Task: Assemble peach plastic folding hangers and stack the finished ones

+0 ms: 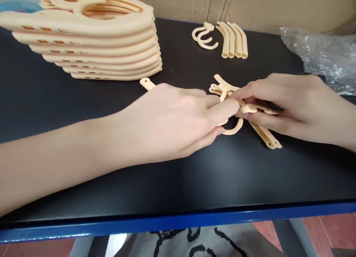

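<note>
My left hand (178, 119) rests on the black table (83, 112) with its fingers pinched on a cream plastic hook (233, 129) that curves out below the fingertips. My right hand (292, 105) meets it from the right, fingers closed on a small cluster of cream hanger parts (225, 88), with a flat slotted bar (267, 137) sticking out beneath the palm. The fingertips of both hands touch over these pieces. Another cream strip (147, 83) pokes out behind my left hand.
A stack of several cream hanger bodies (91, 45) stands at the back left. Two loose hooks (204, 36) and several bars (233, 40) lie at the back centre. Crumpled clear plastic wrap (325, 56) sits at the right. The table's blue front edge (194, 220) is close.
</note>
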Available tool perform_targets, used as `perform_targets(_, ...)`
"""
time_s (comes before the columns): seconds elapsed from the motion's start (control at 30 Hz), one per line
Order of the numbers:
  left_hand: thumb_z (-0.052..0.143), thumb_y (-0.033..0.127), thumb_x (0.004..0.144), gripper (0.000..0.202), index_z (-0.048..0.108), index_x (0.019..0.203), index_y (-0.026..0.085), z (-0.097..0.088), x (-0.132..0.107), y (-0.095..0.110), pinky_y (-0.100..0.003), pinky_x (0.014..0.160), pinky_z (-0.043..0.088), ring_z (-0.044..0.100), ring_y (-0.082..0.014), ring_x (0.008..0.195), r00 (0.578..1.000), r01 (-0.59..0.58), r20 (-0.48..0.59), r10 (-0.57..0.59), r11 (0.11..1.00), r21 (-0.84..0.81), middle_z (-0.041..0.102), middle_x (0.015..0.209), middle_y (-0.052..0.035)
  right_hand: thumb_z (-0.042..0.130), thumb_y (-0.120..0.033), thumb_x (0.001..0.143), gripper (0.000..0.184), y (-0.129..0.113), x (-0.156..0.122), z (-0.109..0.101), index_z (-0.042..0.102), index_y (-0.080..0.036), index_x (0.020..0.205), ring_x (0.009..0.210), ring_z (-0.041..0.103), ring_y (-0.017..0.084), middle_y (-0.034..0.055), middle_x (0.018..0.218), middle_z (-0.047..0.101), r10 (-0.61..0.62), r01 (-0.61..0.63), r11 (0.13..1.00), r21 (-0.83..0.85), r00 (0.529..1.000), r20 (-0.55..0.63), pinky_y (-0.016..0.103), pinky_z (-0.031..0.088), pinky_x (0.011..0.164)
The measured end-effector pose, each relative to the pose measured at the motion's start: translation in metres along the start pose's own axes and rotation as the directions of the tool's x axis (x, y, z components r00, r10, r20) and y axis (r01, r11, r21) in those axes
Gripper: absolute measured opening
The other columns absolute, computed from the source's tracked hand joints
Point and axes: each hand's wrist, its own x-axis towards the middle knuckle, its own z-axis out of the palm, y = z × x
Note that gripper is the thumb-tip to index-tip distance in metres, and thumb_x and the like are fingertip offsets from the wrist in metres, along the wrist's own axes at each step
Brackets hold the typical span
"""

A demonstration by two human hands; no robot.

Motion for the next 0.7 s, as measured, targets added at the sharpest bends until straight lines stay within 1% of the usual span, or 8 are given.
perform_targets(0.07, 0.036, 0.029, 0.098, 0.031, 0.058, 0.115, 0.018, -0.0002, 0.0006, 0.0, -0.022, 0.045, 0.029, 0.068, -0.0179, 0.076, 1.0, -0.001, 0.001, 0.001, 1.0, -0.002, 0.065, 0.083, -0.0003, 0.04, -0.039, 0.103, 0.024, 0.0, 0.0, -0.0001, 0.058, -0.024, 0.108, 0.058, 0.054, 0.014, -0.0029, 0.068, 0.058, 0.004, -0.004, 1.0, 0.007, 1.0, -0.004, 0.032, 0.041, 0.067)
perform_targets(0.13, 0.041, 0.028, 0.097, 0.024, 0.059, 0.11, 0.02, -0.0001, 0.001, -0.0002, -0.025, 0.043, 0.025, 0.068, -0.018, 0.074, 1.0, 0.002, 0.005, -0.002, 1.0, -0.009, 0.066, 0.082, -0.001, 0.042, -0.041, 0.102, 0.024, -0.0004, -0.0001, -0.0005, 0.058, -0.025, 0.107, 0.058, 0.053, 0.015, -0.0028, 0.067, 0.058, 0.012, -0.012, 1.0, 0.019, 1.0, -0.002, 0.032, 0.041, 0.067)
perform_targets(0.23, 0.043, 0.027, 0.098, 0.018, 0.059, 0.101, 0.021, 0.0003, 0.0009, -0.0008, -0.027, 0.044, 0.027, 0.066, -0.0172, 0.071, 1.0, -0.003, 0.003, 0.004, 1.0, -0.027, 0.066, 0.08, -0.0017, 0.042, -0.04, 0.102, 0.025, -0.0009, 0.0002, -0.0013, 0.059, -0.022, 0.109, 0.061, 0.054, 0.015, -0.001, 0.07, 0.061, 0.017, -0.017, 0.999, 0.027, 1.0, 0.006, 0.033, 0.041, 0.068)
perform_targets(0.37, 0.046, 0.025, 0.098, 0.012, 0.057, 0.094, 0.02, -0.0005, -0.0002, -0.0016, -0.027, 0.045, 0.027, 0.062, -0.0151, 0.065, 1.0, -0.009, 0.005, 0.009, 0.998, -0.058, 0.062, 0.077, -0.0004, 0.042, -0.038, 0.102, 0.026, 0.0, 0.0013, -0.0007, 0.059, -0.021, 0.114, 0.067, 0.058, 0.017, 0.0026, 0.083, 0.069, 0.011, -0.011, 0.999, 0.037, 1.0, 0.007, 0.034, 0.041, 0.069)
perform_targets(0.5, 0.048, 0.023, 0.098, 0.01, 0.055, 0.092, 0.019, -0.0018, -0.0004, -0.0016, -0.026, 0.047, 0.028, 0.058, -0.0135, 0.061, 1.0, -0.023, 0.002, 0.023, 0.997, -0.073, 0.061, 0.077, 0.0006, 0.043, -0.038, 0.101, 0.025, 0.002, 0.0022, 0.0017, 0.061, -0.023, 0.11, 0.063, 0.056, 0.016, 0.0006, 0.082, 0.067, -0.003, 0.004, 0.999, 0.043, 1.0, -0.021, 0.033, 0.039, 0.067)
perform_targets(0.6, 0.049, 0.021, 0.097, 0.007, 0.054, 0.093, 0.018, -0.0024, -0.0001, -0.0019, -0.026, 0.049, 0.029, 0.057, -0.0134, 0.062, 0.999, -0.033, -0.001, 0.033, 0.996, -0.082, 0.06, 0.076, 0.0011, 0.044, -0.038, 0.101, 0.025, 0.0021, 0.0018, 0.0035, 0.061, -0.021, 0.109, 0.061, 0.053, 0.016, 0.0008, 0.081, 0.066, 0.001, 0.0, 1.0, 0.025, 0.999, -0.04, 0.031, 0.038, 0.064)
perform_targets(0.7, 0.049, 0.02, 0.098, 0.007, 0.054, 0.094, 0.017, -0.0029, 0.0001, -0.0027, -0.026, 0.049, 0.029, 0.056, -0.0133, 0.061, 0.999, -0.038, -0.007, 0.038, 0.995, -0.092, 0.059, 0.076, 0.0014, 0.045, -0.036, 0.1, 0.022, 0.0015, 0.0004, 0.0051, 0.061, -0.022, 0.104, 0.061, 0.054, 0.016, -0.0001, 0.078, 0.067, 0.007, -0.006, 1.0, 0.017, 0.998, -0.057, 0.03, 0.038, 0.063)
